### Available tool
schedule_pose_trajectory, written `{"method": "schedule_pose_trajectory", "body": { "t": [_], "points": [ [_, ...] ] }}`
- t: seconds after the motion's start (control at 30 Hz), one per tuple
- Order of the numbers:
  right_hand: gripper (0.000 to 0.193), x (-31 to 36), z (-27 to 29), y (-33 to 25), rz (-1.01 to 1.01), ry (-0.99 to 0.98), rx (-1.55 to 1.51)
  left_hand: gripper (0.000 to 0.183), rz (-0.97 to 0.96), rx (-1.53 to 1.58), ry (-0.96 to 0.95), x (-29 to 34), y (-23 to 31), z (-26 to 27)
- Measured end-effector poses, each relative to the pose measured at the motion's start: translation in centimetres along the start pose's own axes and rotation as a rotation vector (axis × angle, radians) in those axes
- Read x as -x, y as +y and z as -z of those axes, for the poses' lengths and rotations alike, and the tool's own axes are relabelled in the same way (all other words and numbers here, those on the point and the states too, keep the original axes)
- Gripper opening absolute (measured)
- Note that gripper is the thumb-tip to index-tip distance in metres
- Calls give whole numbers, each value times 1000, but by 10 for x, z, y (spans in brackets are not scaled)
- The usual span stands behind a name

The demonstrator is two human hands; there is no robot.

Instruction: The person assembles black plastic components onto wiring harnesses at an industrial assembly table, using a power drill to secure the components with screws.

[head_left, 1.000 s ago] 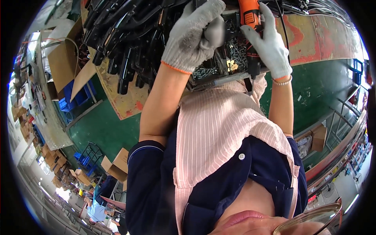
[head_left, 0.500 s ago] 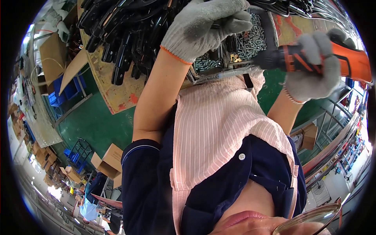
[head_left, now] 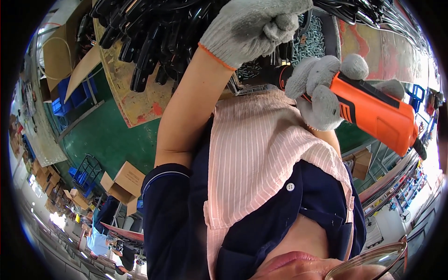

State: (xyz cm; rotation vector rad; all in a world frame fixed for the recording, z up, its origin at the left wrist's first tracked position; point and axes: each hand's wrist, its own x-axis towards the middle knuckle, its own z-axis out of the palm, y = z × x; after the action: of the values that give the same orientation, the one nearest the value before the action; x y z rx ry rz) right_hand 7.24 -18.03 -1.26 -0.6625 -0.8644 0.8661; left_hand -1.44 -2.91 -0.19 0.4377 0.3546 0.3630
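Observation:
My right hand [head_left: 322,86], in a grey knitted glove, is wrapped round an orange and black cordless power screwdriver [head_left: 380,112]. The tool slants, its black front end pointing left beneath my left hand and its butt end to the lower right. My left hand [head_left: 252,32], gloved in grey with an orange cuff, is closed above the tray with fingers curled. What those fingers hold is hidden. Silver screws [head_left: 310,42] fill a compartment of the parts tray [head_left: 332,35], partly covered by both hands. The screwdriver's tip is hidden too.
Black elongated parts [head_left: 149,51] are heaped on the worn yellow table [head_left: 135,105] at the left. Bundled cables [head_left: 373,18] lie at the far right. An open cardboard box [head_left: 123,182] stands on the green floor [head_left: 109,140]. Another person [head_left: 97,241] appears at the lower left.
My right hand has brought the screwdriver left and tilted it, so its front end has come under my left hand. My left hand has shifted slightly right, its fingers curling tighter.

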Motion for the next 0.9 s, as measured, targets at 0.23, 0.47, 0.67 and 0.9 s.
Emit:
{"method": "schedule_pose_trajectory", "body": {
  "t": [0.23,0.47,0.67,0.9],
  "points": [
    [80,-1,1,15,246,-304,129,16,-75,15,-34,0,-7,6],
    [87,5,-12,23,417,-157,107,22,-50,-23,47,-4,-10,4],
    [86,-1,-19,21,433,-281,102,28,-87,-60,48,0,-8,2],
    [86,0,-12,17,470,-374,133,33,-36,43,111,-1,-6,-6]
  ]
}}
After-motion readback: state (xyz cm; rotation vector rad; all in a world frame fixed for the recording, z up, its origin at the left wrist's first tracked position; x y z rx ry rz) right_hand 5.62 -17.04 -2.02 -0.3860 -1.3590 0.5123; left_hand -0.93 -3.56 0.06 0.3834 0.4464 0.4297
